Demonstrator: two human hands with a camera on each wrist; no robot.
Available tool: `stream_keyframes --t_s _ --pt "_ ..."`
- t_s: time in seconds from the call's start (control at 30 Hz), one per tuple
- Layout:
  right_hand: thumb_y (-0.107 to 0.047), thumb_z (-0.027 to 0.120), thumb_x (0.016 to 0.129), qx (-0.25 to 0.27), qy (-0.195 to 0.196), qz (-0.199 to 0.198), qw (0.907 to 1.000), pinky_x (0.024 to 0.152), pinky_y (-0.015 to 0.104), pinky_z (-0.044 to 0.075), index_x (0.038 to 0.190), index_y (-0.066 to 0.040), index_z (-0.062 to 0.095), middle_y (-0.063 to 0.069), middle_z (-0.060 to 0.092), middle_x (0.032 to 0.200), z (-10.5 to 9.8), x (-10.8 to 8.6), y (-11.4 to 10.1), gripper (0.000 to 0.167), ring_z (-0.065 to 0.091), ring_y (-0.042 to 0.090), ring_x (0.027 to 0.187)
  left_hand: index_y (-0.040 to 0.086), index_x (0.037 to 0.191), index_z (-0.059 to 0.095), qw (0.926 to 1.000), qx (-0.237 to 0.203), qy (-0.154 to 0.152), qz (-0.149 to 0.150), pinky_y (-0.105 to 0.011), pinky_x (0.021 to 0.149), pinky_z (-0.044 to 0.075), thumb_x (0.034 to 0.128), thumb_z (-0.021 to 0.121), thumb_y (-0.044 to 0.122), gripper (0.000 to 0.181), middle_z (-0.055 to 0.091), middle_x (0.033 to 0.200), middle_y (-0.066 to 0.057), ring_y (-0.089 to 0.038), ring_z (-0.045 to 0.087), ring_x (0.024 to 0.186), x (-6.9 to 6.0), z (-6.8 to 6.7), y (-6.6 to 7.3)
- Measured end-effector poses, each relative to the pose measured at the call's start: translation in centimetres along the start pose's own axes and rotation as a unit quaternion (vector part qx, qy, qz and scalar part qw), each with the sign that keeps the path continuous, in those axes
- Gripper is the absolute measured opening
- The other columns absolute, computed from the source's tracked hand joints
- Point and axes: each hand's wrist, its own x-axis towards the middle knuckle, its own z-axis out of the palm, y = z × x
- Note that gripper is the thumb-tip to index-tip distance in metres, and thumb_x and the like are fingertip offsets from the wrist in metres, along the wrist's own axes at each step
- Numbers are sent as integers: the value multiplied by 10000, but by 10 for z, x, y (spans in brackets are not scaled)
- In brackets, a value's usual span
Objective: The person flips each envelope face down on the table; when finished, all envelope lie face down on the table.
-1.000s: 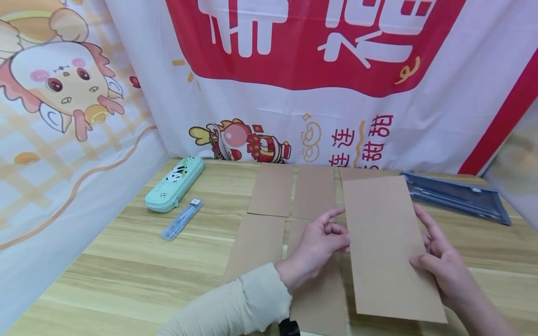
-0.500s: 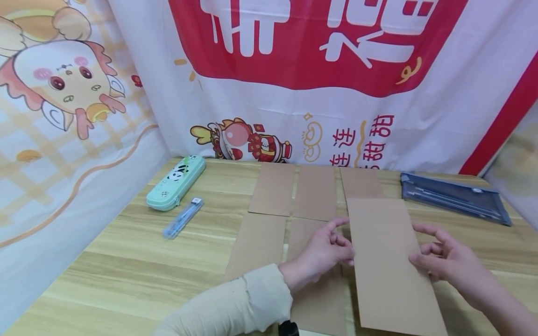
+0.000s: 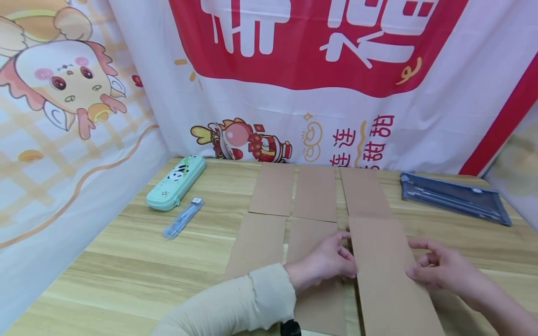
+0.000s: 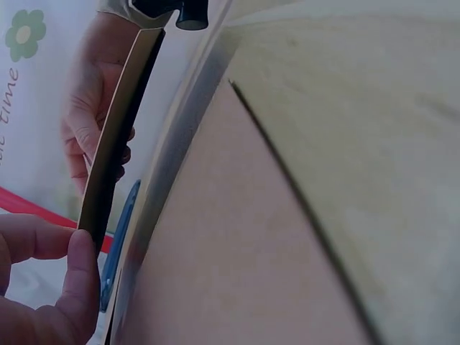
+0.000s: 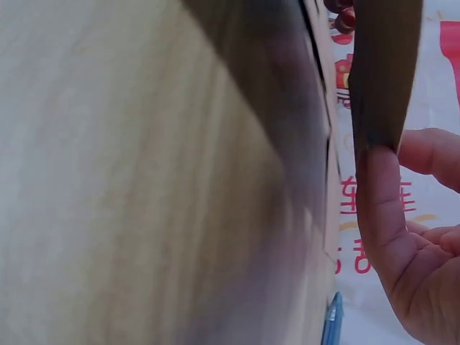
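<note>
Both hands hold a brown cardboard sheet (image 3: pixel 388 275) a little above the table at the right end of the rows. My left hand (image 3: pixel 325 262) pinches its left long edge between thumb and finger, seen close in the left wrist view. On the opposite long edge, the thumb and fingers of my right hand (image 3: pixel 447 273) pinch it. Similar sheets lie flat around it: a back-left sheet (image 3: pixel 272 189), a back-middle sheet (image 3: pixel 316 192), a back-right sheet (image 3: pixel 364 191), a front-left sheet (image 3: pixel 257 240) and a front-middle sheet (image 3: pixel 319 305), partly under my left arm.
A mint panda-print pencil case (image 3: pixel 176 182) and a slim clear blue box (image 3: pixel 183 218) lie at the left on the wooden table (image 3: pixel 126 270). A dark blue mesh pouch (image 3: pixel 456 198) with thin items inside sits at the back right. Printed cloth (image 3: pixel 248 102) hangs behind.
Both hands have lowered the held sheet and drawn it toward the near side. The back-right sheet, mostly covered before, now shows. Other things stay in place.
</note>
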Motion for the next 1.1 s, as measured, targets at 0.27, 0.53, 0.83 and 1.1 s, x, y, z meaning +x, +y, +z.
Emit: stream_keyframes --t_s 0.27,0.53,0.83,1.1 --pt "-180 654 856 109 -371 187 9991 572 287 520 1338 182 170 35 555 802 -1 3 7 773 537 97 670 30 1395 344 9988 463 -69 -155 -249 568 532 686 653 -152 795 604 674 -42 -138 565 562 3 3 -1" --pt "-148 652 853 201 -530 156 9983 559 278 515 1311 195 181 27 527 779 2 3 10 742 530 95 658 -12 1385 354 9942 1038 -116 -266 -200 529 475 674 659 -131 782 587 640 -21 -103 547 569 5 5 1" --pt "-110 653 844 32 -395 119 9991 512 247 482 1308 188 202 23 506 765 4 4 9 712 497 82 613 1 1394 352 9877 1504 -106 -408 -187 489 433 690 679 -93 782 581 626 -13 -100 538 538 6 7 2" --pt "-62 660 814 -291 -46 166 9994 513 265 499 1282 182 265 34 497 748 8 3 6 658 508 94 612 29 1375 398 9764 2075 -354 -493 -203 394 298 686 709 -38 759 523 536 11 -118 417 429 4 5 6"
